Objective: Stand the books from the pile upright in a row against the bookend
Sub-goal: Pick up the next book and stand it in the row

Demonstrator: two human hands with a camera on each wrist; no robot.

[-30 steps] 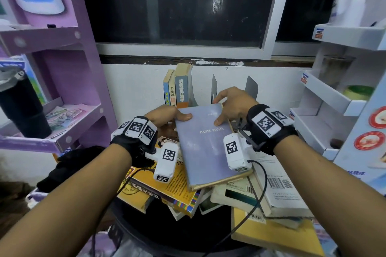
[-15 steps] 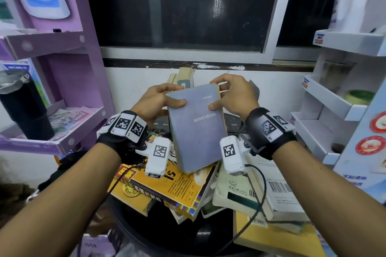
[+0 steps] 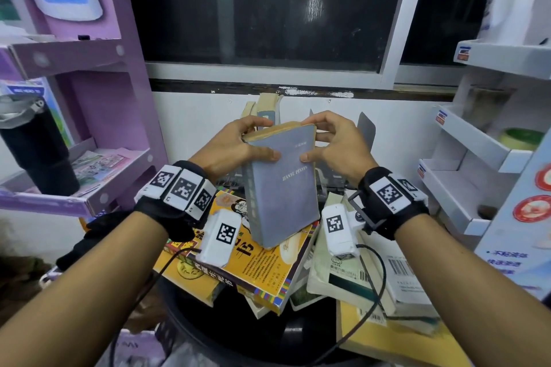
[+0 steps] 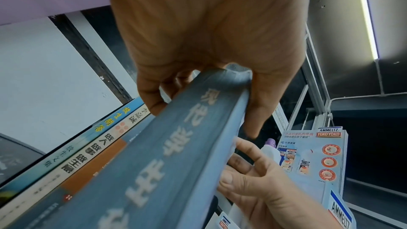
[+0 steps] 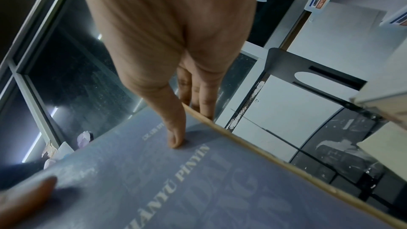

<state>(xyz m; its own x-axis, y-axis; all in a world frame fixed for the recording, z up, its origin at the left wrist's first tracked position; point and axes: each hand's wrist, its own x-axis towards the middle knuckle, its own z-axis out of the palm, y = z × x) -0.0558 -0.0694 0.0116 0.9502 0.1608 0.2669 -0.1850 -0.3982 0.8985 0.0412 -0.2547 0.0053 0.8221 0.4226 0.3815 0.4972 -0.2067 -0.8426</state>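
**deskwatcher:** Grey-blue dictionary (image 3: pixel 281 185) is up off the pile (image 3: pixel 253 265), mid-frame. Left hand (image 3: pixel 235 146) pinches the spine corner, right hand (image 3: pixel 331 143) pinches the page edge, thumbs on the cover.

**shelfnerd:** I'd square it fully upright first, then lower it spine-out just beside the standing books (image 3: pixel 265 107) at upper centre, pressing toward the bookend (image 3: pixel 366 131) so nothing tips.
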